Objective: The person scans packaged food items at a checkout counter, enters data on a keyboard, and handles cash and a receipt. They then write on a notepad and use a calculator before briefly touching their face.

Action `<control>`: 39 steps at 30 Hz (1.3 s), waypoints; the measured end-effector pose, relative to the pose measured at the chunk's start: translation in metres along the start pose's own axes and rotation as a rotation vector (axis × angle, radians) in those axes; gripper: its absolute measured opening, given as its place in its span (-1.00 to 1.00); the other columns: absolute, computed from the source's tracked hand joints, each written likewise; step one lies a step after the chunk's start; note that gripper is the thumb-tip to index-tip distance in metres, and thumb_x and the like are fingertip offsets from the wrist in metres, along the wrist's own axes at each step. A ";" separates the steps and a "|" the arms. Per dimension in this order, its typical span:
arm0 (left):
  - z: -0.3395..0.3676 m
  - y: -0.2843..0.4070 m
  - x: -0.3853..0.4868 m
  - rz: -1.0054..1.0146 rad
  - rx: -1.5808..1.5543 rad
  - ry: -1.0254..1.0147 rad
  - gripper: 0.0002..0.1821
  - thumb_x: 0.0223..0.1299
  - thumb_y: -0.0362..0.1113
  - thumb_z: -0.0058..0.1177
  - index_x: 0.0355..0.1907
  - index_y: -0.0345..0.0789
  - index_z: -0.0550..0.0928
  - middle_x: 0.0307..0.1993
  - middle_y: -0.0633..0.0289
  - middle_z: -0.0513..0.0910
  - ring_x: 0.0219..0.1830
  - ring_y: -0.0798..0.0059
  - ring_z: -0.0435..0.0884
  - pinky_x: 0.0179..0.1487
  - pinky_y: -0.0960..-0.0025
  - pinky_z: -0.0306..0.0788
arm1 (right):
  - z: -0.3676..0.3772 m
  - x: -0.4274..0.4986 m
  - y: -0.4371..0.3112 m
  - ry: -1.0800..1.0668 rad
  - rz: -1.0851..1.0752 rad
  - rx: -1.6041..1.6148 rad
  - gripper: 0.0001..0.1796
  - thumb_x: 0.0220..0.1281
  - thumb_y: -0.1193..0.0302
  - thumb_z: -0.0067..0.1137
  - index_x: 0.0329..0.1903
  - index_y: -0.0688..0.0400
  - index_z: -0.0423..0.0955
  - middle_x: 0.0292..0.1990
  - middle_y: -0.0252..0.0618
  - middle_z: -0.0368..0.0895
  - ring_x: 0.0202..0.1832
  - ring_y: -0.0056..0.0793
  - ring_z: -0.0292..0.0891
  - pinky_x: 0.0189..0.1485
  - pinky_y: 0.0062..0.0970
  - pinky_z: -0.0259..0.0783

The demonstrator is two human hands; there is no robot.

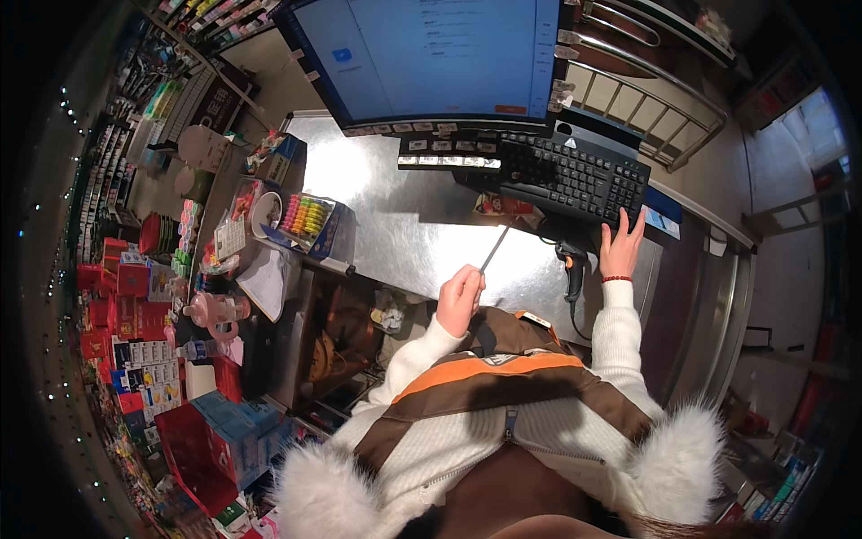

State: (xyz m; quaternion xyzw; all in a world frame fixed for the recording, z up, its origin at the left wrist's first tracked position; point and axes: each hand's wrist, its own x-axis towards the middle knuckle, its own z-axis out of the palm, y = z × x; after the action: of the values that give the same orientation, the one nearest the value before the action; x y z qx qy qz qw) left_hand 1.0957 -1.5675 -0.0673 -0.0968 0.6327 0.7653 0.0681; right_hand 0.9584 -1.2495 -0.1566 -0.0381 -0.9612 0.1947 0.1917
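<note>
My left hand [461,300] is closed around one end of a thin dark grey stick [495,250]. The stick slants up and to the right above the metal counter [387,229]; the picture does not settle what kind of stick it is. My right hand [621,248], with a red bead bracelet at its wrist, has its fingers spread over the lower right corner of a black keyboard [579,176], by the number pad. Below the keyboard, between my hands, a black handheld barcode scanner [572,269] lies with its cable trailing down.
A large monitor [431,60] stands behind the keyboard. To the left are a display box of colourful small goods [310,219], a white paper sheet [262,279] and a pink bottle [217,308]. Metal rails [646,101] run at the back right. Stocked shelves [101,195] line the far left.
</note>
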 end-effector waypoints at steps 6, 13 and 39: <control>0.001 0.001 -0.001 -0.022 -0.055 -0.066 -0.68 0.56 -0.09 -0.20 -0.31 -0.25 0.42 -0.63 0.55 0.22 -0.69 0.82 0.08 -0.61 0.64 -0.02 | 0.004 0.000 -0.001 -0.040 0.000 0.013 -0.45 0.43 0.16 0.08 0.38 0.05 0.27 0.51 0.10 -0.11 0.51 0.15 -0.09 0.43 -0.04 0.16; 0.002 -0.001 0.001 0.075 -0.024 -0.025 -0.66 0.57 -0.04 -0.24 -0.15 -0.27 0.46 -0.64 0.57 0.20 -0.68 0.84 0.07 -0.60 0.65 -0.06 | 0.004 -0.001 -0.003 -0.015 0.010 0.069 -0.45 0.43 0.19 0.09 0.38 0.04 0.28 0.50 0.12 -0.10 0.51 0.15 -0.09 0.44 -0.04 0.13; 0.004 0.000 -0.006 -0.003 -0.171 0.041 -0.55 0.55 0.03 -0.21 -0.47 -0.21 0.30 -0.66 0.50 0.21 -0.73 0.81 0.06 -0.66 0.62 -0.06 | 0.001 -0.007 0.008 -0.008 0.020 0.268 -0.41 0.43 0.23 0.09 0.40 0.16 0.21 0.48 0.10 -0.02 0.48 0.11 0.01 0.45 -0.10 0.11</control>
State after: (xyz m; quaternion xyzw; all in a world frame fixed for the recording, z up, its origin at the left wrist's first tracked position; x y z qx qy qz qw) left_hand 1.1012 -1.5631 -0.0655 -0.1186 0.5663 0.8142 0.0479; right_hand 0.9641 -1.2437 -0.1628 -0.0208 -0.9269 0.3235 0.1890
